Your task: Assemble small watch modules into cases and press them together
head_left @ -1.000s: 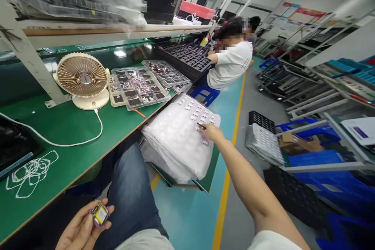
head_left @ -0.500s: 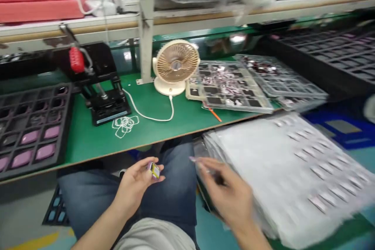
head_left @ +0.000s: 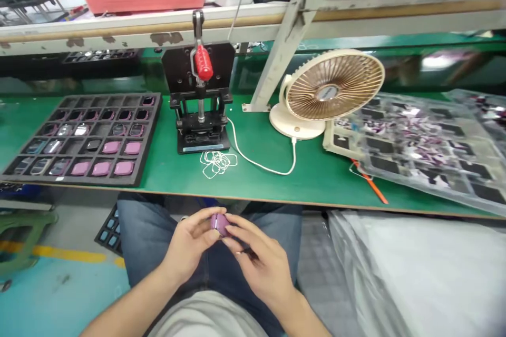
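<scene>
A small purple smartwatch case (head_left: 219, 224) is held above my lap, its rounded purple side facing up. My left hand (head_left: 194, 239) pinches it from the left with thumb and fingers. From the right, the fingertips of my right hand (head_left: 256, 255) close on the same case. Something small and dark shows under my right fingers, too unclear to name. The inside of the case is turned away from view. Beyond the bench edge, a black compartment tray (head_left: 152, 160) holds several purple cases and dark watch faces.
A black toggle press (head_left: 201, 116) with a red handle stands on the green bench (head_left: 256, 184). Thin white ring gaskets (head_left: 216, 162) lie before it. A cream fan (head_left: 332, 89), an orange stick (head_left: 371, 184) and clear trays of small parts (head_left: 427, 142) are to the right, above white sheeting (head_left: 435, 268).
My view has swung left. The right hand has come over to the left hand and both now grip the case, which has turned from showing its yellow inside to its purple outside.
</scene>
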Action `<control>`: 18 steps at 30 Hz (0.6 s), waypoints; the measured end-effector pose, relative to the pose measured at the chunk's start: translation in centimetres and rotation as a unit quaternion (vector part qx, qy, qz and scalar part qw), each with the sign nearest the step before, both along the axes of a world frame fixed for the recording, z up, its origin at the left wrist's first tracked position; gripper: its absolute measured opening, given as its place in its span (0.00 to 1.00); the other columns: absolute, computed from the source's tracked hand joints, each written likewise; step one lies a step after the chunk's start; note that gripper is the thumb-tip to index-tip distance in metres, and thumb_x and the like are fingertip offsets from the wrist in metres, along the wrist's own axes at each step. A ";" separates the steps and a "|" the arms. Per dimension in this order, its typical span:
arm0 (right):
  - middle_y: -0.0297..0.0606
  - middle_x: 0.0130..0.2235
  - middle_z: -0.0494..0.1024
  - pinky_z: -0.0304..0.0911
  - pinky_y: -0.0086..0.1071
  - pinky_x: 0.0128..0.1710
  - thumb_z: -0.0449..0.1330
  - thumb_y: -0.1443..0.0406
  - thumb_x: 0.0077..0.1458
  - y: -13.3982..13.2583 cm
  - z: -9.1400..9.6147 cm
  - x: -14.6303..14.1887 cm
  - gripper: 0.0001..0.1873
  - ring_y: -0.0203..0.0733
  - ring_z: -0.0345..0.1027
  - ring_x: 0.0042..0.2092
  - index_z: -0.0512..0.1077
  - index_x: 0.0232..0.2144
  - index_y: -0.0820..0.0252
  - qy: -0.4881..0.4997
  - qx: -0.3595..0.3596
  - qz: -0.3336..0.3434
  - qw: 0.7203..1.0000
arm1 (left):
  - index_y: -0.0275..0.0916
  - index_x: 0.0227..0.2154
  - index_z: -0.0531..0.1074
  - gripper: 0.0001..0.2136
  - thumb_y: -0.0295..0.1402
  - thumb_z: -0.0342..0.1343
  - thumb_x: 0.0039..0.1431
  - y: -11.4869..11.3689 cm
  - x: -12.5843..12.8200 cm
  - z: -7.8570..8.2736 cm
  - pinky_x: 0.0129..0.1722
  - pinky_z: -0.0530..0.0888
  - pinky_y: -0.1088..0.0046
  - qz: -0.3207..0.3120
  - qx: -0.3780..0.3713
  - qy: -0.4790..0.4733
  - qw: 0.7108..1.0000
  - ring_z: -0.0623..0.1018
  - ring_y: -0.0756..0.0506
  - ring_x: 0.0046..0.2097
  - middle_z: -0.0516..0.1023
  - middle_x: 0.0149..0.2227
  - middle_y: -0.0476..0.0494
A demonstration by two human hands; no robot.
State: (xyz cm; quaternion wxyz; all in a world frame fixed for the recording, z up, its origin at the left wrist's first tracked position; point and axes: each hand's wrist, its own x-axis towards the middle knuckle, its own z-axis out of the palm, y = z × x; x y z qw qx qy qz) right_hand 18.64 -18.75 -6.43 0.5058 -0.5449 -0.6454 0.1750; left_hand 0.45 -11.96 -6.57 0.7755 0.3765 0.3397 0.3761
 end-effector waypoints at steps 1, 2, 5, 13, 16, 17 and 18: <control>0.41 0.56 0.83 0.81 0.36 0.53 0.67 0.69 0.67 0.1 -0.1 0.0 0.14 0.46 0.83 0.51 0.79 0.53 0.51 0.016 -0.015 0.002 1.000 | 0.45 0.56 0.82 0.20 0.33 0.72 0.61 0.1 -0.1 0.0 0.60 0.78 0.62 -0.007 0.013 0.003 1.000 0.81 0.36 0.60 0.80 0.63 0.34; 0.41 0.56 0.83 0.81 0.36 0.53 0.68 0.68 0.66 0.2 -0.1 0.1 0.14 0.46 0.83 0.51 0.79 0.53 0.51 0.032 -0.025 0.005 0.999 | 0.45 0.56 0.82 0.20 0.33 0.72 0.61 0.3 -0.2 0.0 0.62 0.77 0.61 -0.014 0.027 0.007 1.000 0.80 0.35 0.62 0.78 0.64 0.34; 0.40 0.54 0.84 0.82 0.36 0.50 0.69 0.68 0.65 0.3 -0.1 0.4 0.14 0.46 0.84 0.49 0.80 0.51 0.50 0.060 -0.023 0.016 0.998 | 0.44 0.55 0.84 0.20 0.34 0.73 0.59 0.6 -0.4 0.2 0.64 0.75 0.59 -0.027 0.059 0.015 0.998 0.78 0.33 0.64 0.78 0.64 0.33; 0.39 0.56 0.82 0.75 0.30 0.28 0.69 0.70 0.65 0.2 0.7 1.0 0.17 0.33 0.75 0.28 0.81 0.53 0.46 -0.008 0.037 0.033 0.999 | 0.46 0.53 0.85 0.21 0.37 0.76 0.56 0.9 -0.5 0.6 0.63 0.76 0.56 -0.028 0.087 0.010 0.996 0.81 0.34 0.60 0.81 0.58 0.34; 0.38 0.56 0.82 0.71 0.31 0.25 0.69 0.70 0.65 0.3 0.8 1.0 0.19 0.31 0.69 0.25 0.81 0.55 0.45 -0.016 0.041 0.028 0.999 | 0.46 0.53 0.85 0.21 0.37 0.76 0.56 0.9 -0.5 0.6 0.63 0.76 0.57 -0.032 0.090 0.016 0.995 0.80 0.34 0.61 0.80 0.58 0.34; 0.38 0.56 0.82 0.70 0.31 0.25 0.68 0.71 0.65 0.3 0.8 0.9 0.20 0.31 0.68 0.25 0.81 0.55 0.44 -0.016 0.040 0.030 0.999 | 0.46 0.53 0.85 0.21 0.37 0.75 0.56 0.9 -0.5 0.6 0.63 0.76 0.57 -0.033 0.091 0.017 0.995 0.80 0.34 0.61 0.80 0.58 0.34; 0.38 0.57 0.82 0.70 0.31 0.25 0.68 0.71 0.66 0.3 0.8 0.9 0.20 0.31 0.67 0.25 0.80 0.56 0.43 -0.017 0.039 0.032 0.999 | 0.46 0.53 0.85 0.21 0.37 0.75 0.56 0.9 -0.5 0.6 0.63 0.76 0.58 -0.032 0.091 0.017 0.995 0.80 0.34 0.61 0.80 0.58 0.35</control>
